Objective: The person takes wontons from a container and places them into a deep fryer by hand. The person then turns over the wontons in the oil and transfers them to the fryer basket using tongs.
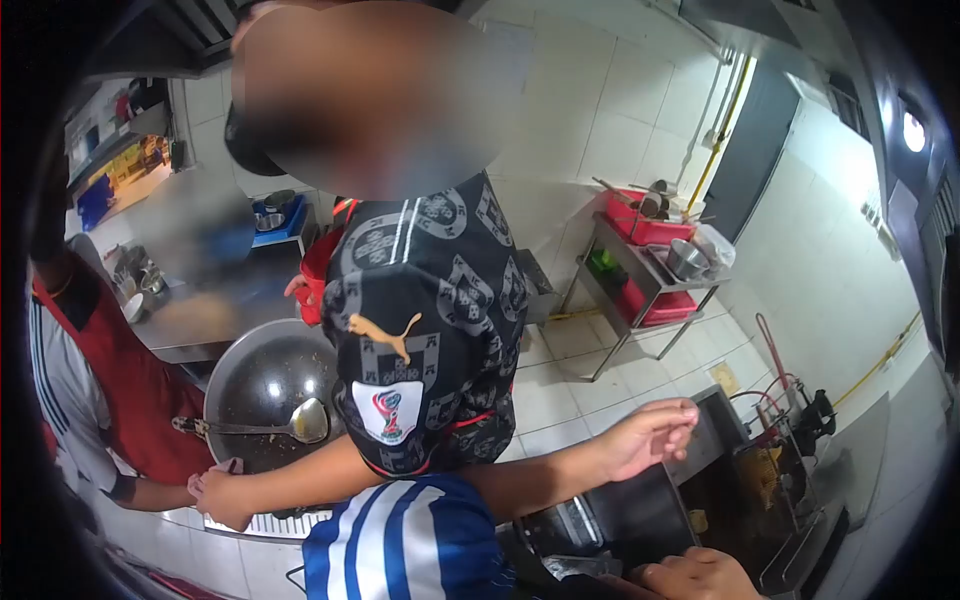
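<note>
My left hand [650, 440] reaches out to the right from a blue-and-white striped sleeve [400, 545]. Its fingers are loosely curled with nothing visible in them, above a dark metal basin [635, 515]. Low at the bottom edge, my right hand [700, 575] has its fingers bent and closed; what they hold is hidden. Clear plastic [580, 567] lies to its left. The arm of a person in a black patterned shirt [430, 320] stretches left, with that hand [225, 495] near a large wok [265, 370] that holds a ladle [308, 421].
A person in a red apron [135, 400] stands at the left. A metal rack [640, 285] with red bins [650, 230] is against the back wall. At the right are a stove area [770, 480] and hoses. The floor is tiled [570, 370].
</note>
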`<state>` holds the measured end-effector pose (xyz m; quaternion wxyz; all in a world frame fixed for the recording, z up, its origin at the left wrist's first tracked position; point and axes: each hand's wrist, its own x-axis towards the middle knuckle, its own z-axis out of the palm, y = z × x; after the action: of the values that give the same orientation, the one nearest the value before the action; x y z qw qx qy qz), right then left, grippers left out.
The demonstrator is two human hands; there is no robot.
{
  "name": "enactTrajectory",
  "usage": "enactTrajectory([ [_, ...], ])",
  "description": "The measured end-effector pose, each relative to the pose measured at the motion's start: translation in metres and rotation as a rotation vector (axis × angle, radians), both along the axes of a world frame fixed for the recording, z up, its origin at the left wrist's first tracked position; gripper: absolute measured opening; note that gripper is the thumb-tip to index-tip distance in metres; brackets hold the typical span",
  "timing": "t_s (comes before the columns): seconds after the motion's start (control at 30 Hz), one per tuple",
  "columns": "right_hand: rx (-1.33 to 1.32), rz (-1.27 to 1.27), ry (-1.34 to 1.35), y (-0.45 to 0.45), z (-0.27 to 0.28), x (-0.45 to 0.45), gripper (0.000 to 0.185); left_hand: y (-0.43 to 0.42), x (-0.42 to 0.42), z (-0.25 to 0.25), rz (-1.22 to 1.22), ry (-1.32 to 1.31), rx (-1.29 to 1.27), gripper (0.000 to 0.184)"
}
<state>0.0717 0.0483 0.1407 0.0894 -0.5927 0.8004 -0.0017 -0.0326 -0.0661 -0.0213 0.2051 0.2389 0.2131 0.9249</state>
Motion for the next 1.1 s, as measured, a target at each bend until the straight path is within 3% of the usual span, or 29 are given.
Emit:
enactTrajectory([
  [0.3,-0.001,-0.092,-0.128,0.004,-0.024,-0.015,0.047,0.006,-0.042,-0.021,-0.007,-0.202,0.073,0.010],
  [0.5,-0.008,-0.261,-0.174,0.025,-0.037,-0.003,0.048,0.019,-0.062,-0.029,-0.167,-0.199,0.015,0.010],
  [0.7,-0.015,-0.405,-0.245,0.048,-0.041,-0.031,0.048,0.055,-0.125,-0.079,-0.344,-0.381,0.107,0.016],
  [0.9,0.042,-0.659,-0.309,0.065,-0.057,-0.112,0.044,0.095,-0.193,-0.107,-0.544,-0.609,0.136,0.013],
  [1.1,0.139,-0.715,-0.462,0.082,-0.062,-0.227,0.043,0.117,-0.295,-0.103,-0.501,-0.543,0.107,0.016],
])
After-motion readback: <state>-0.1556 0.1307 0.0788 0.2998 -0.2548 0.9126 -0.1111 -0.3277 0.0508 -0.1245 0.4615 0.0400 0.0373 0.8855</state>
